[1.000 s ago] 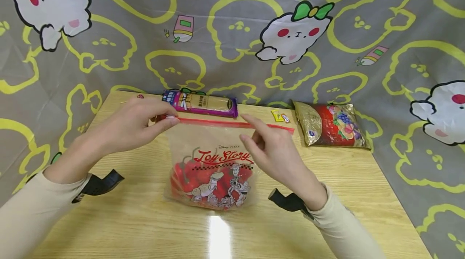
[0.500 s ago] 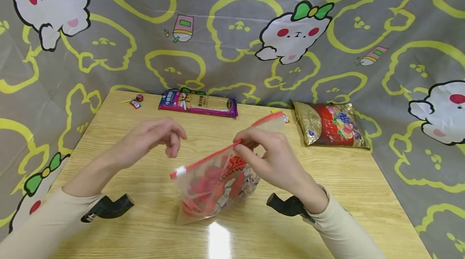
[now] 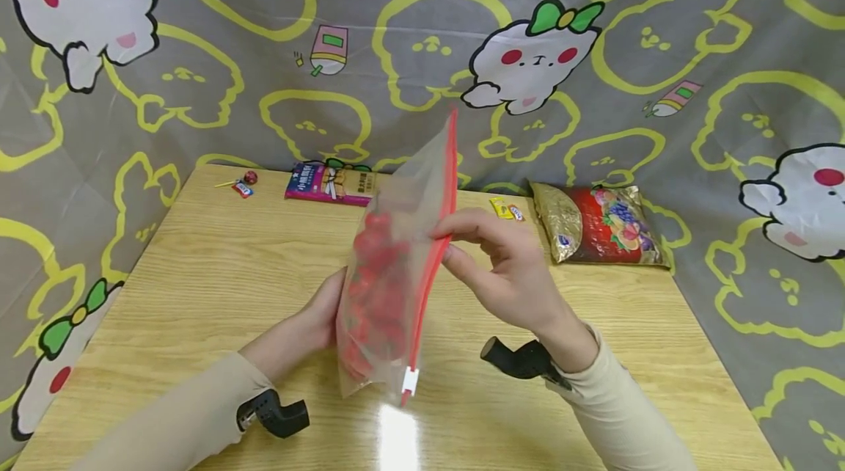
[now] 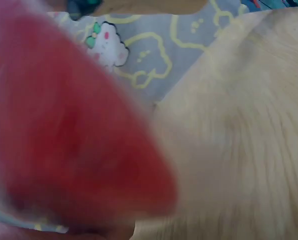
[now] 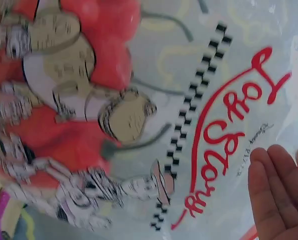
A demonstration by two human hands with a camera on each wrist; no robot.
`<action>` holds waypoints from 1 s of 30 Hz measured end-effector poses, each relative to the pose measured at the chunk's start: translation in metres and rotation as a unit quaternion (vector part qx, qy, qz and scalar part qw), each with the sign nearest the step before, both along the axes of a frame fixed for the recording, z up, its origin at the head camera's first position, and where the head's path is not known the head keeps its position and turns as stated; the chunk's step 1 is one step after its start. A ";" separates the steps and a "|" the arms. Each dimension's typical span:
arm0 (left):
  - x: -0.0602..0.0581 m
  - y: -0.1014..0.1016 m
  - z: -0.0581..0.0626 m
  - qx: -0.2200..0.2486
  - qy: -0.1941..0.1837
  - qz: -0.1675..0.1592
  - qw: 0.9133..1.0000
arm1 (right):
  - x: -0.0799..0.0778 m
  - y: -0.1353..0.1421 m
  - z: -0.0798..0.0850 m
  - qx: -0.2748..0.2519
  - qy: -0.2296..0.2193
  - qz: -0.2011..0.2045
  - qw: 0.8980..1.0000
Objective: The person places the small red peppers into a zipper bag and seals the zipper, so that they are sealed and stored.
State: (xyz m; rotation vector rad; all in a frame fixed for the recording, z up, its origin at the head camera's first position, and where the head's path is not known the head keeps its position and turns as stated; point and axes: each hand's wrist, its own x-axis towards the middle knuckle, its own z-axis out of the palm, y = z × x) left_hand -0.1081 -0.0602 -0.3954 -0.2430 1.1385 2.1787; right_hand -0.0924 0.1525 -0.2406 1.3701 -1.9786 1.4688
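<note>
A clear zip bag (image 3: 409,185) stands on its side above the table, turned with its red zip edge to the right and its white slider (image 3: 410,381) low. Red peppers (image 3: 376,273) with green stems fill its lower part; Toy Story print shows on its face in the right wrist view. My right hand (image 3: 508,265) pinches the red zip edge between thumb and fingers. At the bag's far left side my left hand (image 3: 323,313) supports it, its fingers hidden behind the bag. The left wrist view is blurred by the red peppers (image 4: 74,130) close up.
A purple noodle packet (image 3: 330,181) lies at the back of the table, partly behind the bag. To its left are a lollipop (image 3: 249,177) and a small wrapped candy (image 3: 242,188). Yellow and white wrapped candies (image 3: 507,209) and a gold-red bag (image 3: 604,225) lie back right.
The left hand has let go of the zip end and moved down to the bag's left side. The right hand now pinches the zip edge, and the bag has turned upright on its side.
</note>
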 end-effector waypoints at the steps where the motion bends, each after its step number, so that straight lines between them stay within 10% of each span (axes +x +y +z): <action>1: 0.000 -0.003 -0.001 0.014 -0.002 -0.008 1.000 | 0.000 0.004 -0.001 -0.004 -0.017 0.002 1.000; 8: -0.010 -0.043 -0.011 0.032 -0.014 0.003 0.999 | -0.004 0.047 -0.024 0.030 -0.181 -0.080 0.980; 15: -0.019 -0.074 -0.011 -0.126 0.069 0.031 0.989 | -0.022 0.074 -0.094 0.197 -0.324 -0.207 0.902; 30: -0.023 -0.075 -0.029 -0.256 0.135 -0.004 0.957 | -0.039 0.078 -0.164 0.325 -0.289 -0.233 0.870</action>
